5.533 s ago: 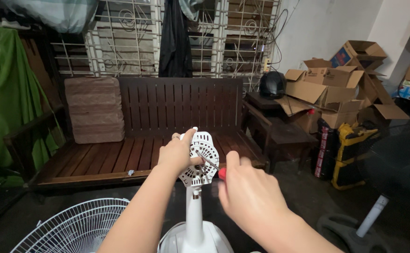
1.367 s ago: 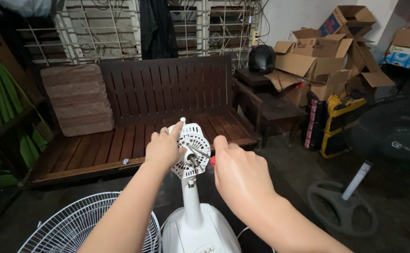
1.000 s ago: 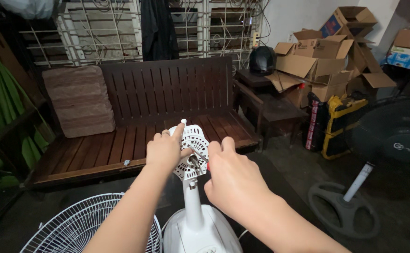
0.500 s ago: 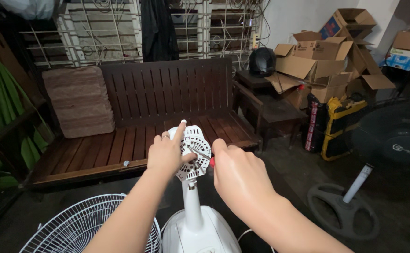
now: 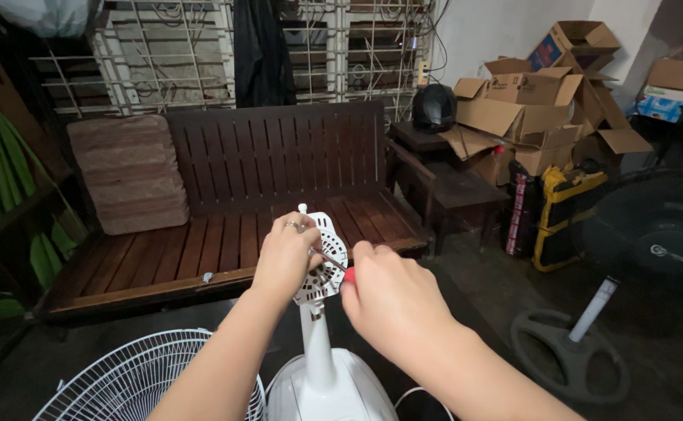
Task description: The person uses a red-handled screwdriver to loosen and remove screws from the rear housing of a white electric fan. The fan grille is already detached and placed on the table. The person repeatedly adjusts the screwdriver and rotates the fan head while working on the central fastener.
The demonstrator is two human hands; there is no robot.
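A white fan motor housing with a vented shell sits atop a white stand pole rising from a white base. My left hand wraps around the housing's left side; a ring shows on one finger. My right hand grips a red-handled screwdriver, and its thin metal shaft points left into the housing. The two hands nearly touch over the motor.
A white wire fan grille lies on the floor at lower left. A dark wooden bench with a brown cushion stands behind. Cardboard boxes, a black helmet and a black standing fan fill the right.
The view has shifted slightly. My right hand has slid back from the housing toward the right and now shows the screwdriver's red handle again; my left hand keeps its hold.
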